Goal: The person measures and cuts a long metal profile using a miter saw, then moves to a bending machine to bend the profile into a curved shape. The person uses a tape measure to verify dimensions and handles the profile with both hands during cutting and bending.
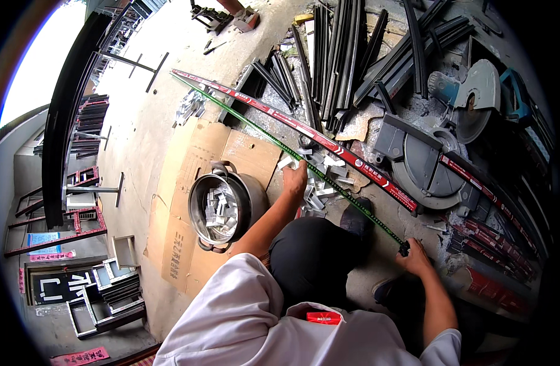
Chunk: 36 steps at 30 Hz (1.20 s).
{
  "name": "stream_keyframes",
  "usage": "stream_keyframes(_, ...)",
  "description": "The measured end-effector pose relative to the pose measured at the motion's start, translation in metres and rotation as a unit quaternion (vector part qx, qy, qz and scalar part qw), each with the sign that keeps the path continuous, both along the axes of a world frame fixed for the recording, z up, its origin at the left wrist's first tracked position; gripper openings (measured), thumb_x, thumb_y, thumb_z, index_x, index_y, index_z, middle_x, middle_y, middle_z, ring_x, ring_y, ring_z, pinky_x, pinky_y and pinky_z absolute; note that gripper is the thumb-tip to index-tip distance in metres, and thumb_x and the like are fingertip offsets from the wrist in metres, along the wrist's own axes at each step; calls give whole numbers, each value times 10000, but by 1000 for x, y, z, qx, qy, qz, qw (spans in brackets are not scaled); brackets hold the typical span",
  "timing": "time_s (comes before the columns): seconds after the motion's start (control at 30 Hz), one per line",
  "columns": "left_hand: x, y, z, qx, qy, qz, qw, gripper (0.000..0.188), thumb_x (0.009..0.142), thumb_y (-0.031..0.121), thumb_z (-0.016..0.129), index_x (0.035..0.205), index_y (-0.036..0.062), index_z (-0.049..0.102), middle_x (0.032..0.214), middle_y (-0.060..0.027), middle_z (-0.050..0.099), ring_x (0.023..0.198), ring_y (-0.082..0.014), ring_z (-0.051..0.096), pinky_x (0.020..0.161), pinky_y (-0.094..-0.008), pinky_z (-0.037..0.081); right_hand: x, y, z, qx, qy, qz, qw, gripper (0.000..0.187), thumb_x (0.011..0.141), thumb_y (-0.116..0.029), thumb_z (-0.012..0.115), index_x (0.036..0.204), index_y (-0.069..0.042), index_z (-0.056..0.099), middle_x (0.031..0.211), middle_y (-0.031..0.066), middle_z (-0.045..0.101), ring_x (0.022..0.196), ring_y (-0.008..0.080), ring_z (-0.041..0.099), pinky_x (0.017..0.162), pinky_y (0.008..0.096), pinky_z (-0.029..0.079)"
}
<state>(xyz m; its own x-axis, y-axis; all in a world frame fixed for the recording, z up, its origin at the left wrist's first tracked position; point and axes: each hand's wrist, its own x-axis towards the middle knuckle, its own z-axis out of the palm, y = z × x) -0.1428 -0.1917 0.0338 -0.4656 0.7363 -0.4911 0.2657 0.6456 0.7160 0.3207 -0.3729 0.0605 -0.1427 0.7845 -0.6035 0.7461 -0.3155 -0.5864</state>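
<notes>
A green tape measure (pixel 347 198) is drawn out in a long diagonal, its far end close to the tip of a long profile bar (pixel 328 145) with a red printed strip. My right hand (pixel 416 259) grips the dark case at the tape's near end. Midway along, my left hand (pixel 295 180) has its fingers closed on the green blade; the exact pinch is partly hidden. Beyond the blade lies the bar, a narrow gap between them widening toward my right hand. Small pale metal pieces (pixel 317 194) are scattered on the floor beside my left hand.
A steel pot (pixel 250 198) of metal pieces stands on flattened cardboard (pixel 182 244). At right is a miter saw (pixel 475 104) with its base. Dark profiles (pixel 338 61) are piled ahead. Frames (pixel 115 293) and a rack of long bars (pixel 69 116) are at left.
</notes>
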Motion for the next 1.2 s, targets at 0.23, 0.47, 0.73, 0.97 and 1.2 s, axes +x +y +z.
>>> stream_keyframes(0.23,0,-10,0,54,-398,72,913,602,991,559,653,1208,3,570,1187,-206,680,1031,-312,689,940,-439,567,-5,7,110,24,-2,25,999,478,837,-299,699,1145,50,589,1106,297,637,1050,457,612,929,473,503)
stream_keyframes(0.47,8,-6,46,172,-442,75,877,383,1084,368,553,1228,14,571,1170,-155,693,1033,-275,694,890,-412,604,9,-4,162,87,-22,19,996,397,886,-298,660,1031,62,581,1023,309,633,1014,476,616,890,496,494)
stream_keyframes(0.73,-13,13,92,189,-446,42,874,432,1111,317,496,1387,-15,521,1357,-172,636,1208,-299,647,1052,-455,548,33,-31,191,166,-40,9,985,373,908,-252,669,1097,54,572,976,272,624,909,441,623,821,478,502)
stream_keyframes(0.97,-7,10,143,223,-422,32,878,487,1124,321,457,1465,-25,471,1434,-199,577,1292,-314,598,1105,-440,517,43,-43,207,149,-50,-12,987,340,900,-248,664,1053,42,572,960,231,610,961,399,615,852,466,487)
stream_keyframes(1.2,19,8,204,255,-417,-39,872,501,1116,320,486,1455,-48,479,1415,-208,584,1280,-310,598,1101,-439,506,51,-63,229,185,-25,-35,982,372,873,-214,653,1149,28,596,1070,248,660,1056,407,642,934,445,509)
